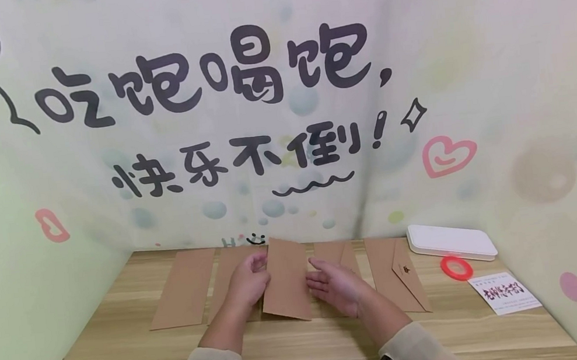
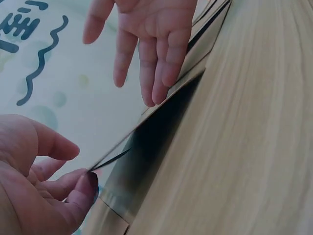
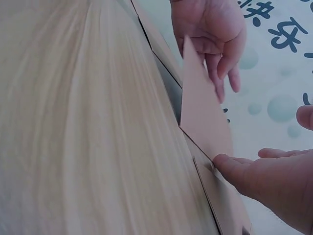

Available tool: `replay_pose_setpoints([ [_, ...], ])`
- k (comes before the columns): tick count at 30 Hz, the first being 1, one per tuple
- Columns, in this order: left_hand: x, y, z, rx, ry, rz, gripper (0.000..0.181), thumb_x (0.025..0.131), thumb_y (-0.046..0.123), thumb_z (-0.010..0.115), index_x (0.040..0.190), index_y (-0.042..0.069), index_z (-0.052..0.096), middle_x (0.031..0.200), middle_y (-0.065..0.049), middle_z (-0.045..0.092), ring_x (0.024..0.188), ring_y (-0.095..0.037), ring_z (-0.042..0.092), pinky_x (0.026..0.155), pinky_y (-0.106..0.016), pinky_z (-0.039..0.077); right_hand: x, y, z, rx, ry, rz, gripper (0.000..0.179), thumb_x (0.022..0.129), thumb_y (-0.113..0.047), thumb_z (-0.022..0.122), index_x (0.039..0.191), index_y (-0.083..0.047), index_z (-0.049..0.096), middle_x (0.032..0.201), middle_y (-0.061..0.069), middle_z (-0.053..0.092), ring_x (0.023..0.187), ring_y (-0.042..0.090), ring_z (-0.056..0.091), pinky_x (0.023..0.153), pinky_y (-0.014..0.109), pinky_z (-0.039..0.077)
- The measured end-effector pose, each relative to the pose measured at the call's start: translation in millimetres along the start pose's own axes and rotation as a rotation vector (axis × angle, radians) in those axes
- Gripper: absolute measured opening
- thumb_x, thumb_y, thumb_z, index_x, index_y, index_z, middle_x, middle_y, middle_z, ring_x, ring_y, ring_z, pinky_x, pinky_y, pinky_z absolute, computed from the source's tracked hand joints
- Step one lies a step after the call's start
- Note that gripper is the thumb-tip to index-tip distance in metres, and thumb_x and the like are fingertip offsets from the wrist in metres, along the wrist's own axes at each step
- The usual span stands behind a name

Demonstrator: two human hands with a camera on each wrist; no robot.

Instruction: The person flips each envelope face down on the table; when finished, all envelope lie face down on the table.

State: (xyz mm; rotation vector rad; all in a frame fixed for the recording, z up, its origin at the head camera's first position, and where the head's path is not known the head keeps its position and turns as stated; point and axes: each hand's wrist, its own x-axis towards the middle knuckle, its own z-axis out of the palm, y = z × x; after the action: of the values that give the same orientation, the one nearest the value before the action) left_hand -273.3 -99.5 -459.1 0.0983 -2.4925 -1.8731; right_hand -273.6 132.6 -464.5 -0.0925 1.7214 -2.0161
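A brown paper envelope [image 1: 287, 280] is tilted up off the wooden table [image 1: 286, 356] in the middle of the row. My left hand [image 1: 247, 282] pinches its left edge between thumb and fingers, as the left wrist view [image 2: 54, 186] also shows. At the right edge is my right hand [image 1: 337, 285], fingers extended and palm turned inward; whether the fingertips touch the paper I cannot tell. Two plain-sided envelopes lie to the left, the outer one [image 1: 183, 291] uncovered. On the right, a flap shows on the far envelope [image 1: 382, 270]; another [image 1: 333, 250] is partly behind my right hand.
A white case [image 1: 450, 242] lies at the back right against the wall. In front of it are a red ring [image 1: 456, 268] and a white card [image 1: 506, 293] with dark red lettering. A printed wall covering [image 1: 250, 213] rises behind the table.
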Motion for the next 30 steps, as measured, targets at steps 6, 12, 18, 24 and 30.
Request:
replay_pose_setpoints([
  [6,-0.3,-5.2,0.2,0.044,-0.052,-0.028,0.056,0.095,0.004,0.059,0.151,0.001,0.055,0.155,-0.026,0.058,0.145,-0.044,0.054,0.114,-0.054,0.053,0.3,0,-3,-0.001,0.003,-0.011,0.079,0.113,-0.042,0.047,0.168,0.004,0.015,0.170,0.040,0.023,0.161,0.052,0.024,0.133,0.060,0.025],
  [12,-1.3,-6.6,3.7,0.108,-0.068,-0.030,0.052,0.098,0.014,0.060,0.149,0.003,0.057,0.156,-0.028,0.055,0.146,-0.046,0.052,0.121,-0.060,0.044,2.8,3,-7,0.011,0.004,-0.016,0.079,0.113,-0.043,0.047,0.169,0.002,0.015,0.172,0.036,0.022,0.163,0.049,0.023,0.133,0.059,0.024],
  [18,-2.1,-4.0,8.9,0.086,-0.033,-0.016,0.052,0.099,0.018,0.059,0.151,0.007,0.058,0.158,-0.022,0.056,0.148,-0.042,0.051,0.122,-0.059,0.044,1.6,1,-9,-0.029,0.006,-0.091,0.068,0.116,-0.034,0.040,0.166,0.007,0.021,0.168,0.037,0.032,0.159,0.049,0.033,0.132,0.058,0.030],
  [24,-7.4,4.6,19.9,-0.005,-0.042,0.025,0.049,0.098,0.015,0.061,0.147,0.009,0.062,0.154,-0.017,0.059,0.142,-0.037,0.055,0.116,-0.055,0.049,-10.0,-19,-20,-0.075,0.078,-0.193,0.058,0.116,-0.033,0.041,0.161,0.004,0.038,0.161,0.031,0.049,0.145,0.038,0.057,0.126,0.053,0.043],
  [30,-15.7,15.7,44.1,-0.093,-0.131,0.021,0.051,0.099,0.018,0.062,0.149,0.008,0.059,0.157,-0.016,0.058,0.142,-0.036,0.057,0.115,-0.053,0.051,-29.5,-26,-45,-0.125,0.108,-0.190,0.059,0.117,-0.032,0.036,0.164,0.004,0.031,0.164,0.032,0.043,0.148,0.036,0.054,0.127,0.052,0.041],
])
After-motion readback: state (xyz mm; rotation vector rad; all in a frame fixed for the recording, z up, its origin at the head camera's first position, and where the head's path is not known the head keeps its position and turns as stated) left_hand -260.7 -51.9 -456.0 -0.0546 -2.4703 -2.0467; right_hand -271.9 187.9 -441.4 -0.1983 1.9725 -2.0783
